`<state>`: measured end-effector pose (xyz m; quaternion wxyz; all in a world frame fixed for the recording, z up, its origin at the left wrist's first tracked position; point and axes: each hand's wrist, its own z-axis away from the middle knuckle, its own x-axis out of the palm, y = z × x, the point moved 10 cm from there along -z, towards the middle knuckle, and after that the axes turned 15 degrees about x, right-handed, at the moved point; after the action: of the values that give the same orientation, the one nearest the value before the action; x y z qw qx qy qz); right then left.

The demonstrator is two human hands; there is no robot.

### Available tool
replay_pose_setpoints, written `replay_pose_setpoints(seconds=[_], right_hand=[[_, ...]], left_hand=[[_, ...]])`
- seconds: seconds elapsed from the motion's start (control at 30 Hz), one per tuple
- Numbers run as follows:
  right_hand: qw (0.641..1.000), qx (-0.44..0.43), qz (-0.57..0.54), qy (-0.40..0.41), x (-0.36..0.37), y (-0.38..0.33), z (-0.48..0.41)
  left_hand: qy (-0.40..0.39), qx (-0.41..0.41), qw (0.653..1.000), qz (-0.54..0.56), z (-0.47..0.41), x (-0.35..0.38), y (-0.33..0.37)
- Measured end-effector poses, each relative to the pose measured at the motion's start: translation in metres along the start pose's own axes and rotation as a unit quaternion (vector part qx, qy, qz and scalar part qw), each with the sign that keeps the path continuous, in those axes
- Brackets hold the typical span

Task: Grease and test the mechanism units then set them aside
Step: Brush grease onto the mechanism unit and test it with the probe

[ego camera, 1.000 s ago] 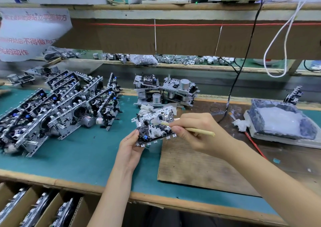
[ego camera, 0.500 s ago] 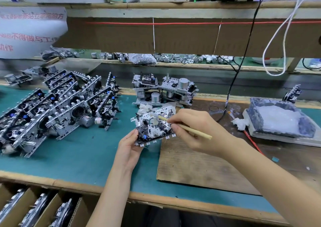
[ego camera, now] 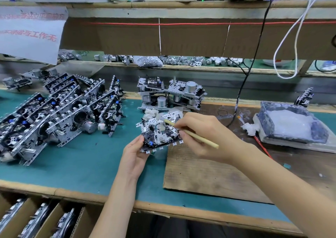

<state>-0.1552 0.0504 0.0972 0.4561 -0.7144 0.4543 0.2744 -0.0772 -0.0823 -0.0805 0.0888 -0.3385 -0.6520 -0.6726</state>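
Grip on stick [ego camera: 200, 138], unit [ego camera: 160, 135] unchanged

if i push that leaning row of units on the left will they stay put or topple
Probably topple: the mechanism units stand on edge, tilted against one another, so pushing one likely shifts its neighbours. Being metal plates they look stiff, and the motor on one suggests heaviness for their size. Protruding tabs might snag.

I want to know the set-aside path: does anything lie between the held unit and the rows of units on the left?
Nothing visible does, bar a tiny dark speck. Only green mat lies between the unit in the left hand and the rows of units.
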Motion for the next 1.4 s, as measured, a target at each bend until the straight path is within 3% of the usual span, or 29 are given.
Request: replay_pose_setpoints(seconds=[0.5, 0.63, 0.73, 0.83, 0.97, 1.07, 1.23, 1.4], right_hand=[[0.999, -0.014, 0.028, -0.024, 0.007, -0.003, 0.003], [0.999, -0.01, 0.042, 0.024, -0.004, 0.002, 0.005], [0.987, 0.049, 0.13, 0.083, -0.016, 0.026, 0.011], [0.949, 0.184, 0.236, 0.097, -0.027, 0.074, 0.025], [0.803, 0.431, 0.411, 0.001, -0.042, 0.151, 0.074], [0.744, 0.504, 0.432, -0.071, -0.038, 0.176, 0.109], [0.736, 0.493, 0.436, -0.161, -0.015, 0.182, 0.126], [0.738, 0.484, 0.434, -0.182, -0.016, 0.176, 0.12]], left_hand=[[-0.01, 0.013, 1.0, -0.004, -0.003, -0.003, -0.001], [-0.017, 0.013, 1.0, -0.001, -0.005, -0.004, -0.003], [-0.026, 0.015, 1.0, 0.001, -0.006, -0.005, -0.004], [-0.038, 0.017, 0.999, 0.007, -0.008, -0.005, -0.006], [-0.041, 0.014, 0.999, 0.02, -0.01, -0.005, -0.009], [-0.037, 0.009, 0.999, 0.028, -0.011, -0.005, -0.013], [-0.062, 0.019, 0.998, 0.024, -0.011, 0.0, -0.011], [-0.056, 0.012, 0.998, 0.033, -0.011, -0.002, -0.012]])
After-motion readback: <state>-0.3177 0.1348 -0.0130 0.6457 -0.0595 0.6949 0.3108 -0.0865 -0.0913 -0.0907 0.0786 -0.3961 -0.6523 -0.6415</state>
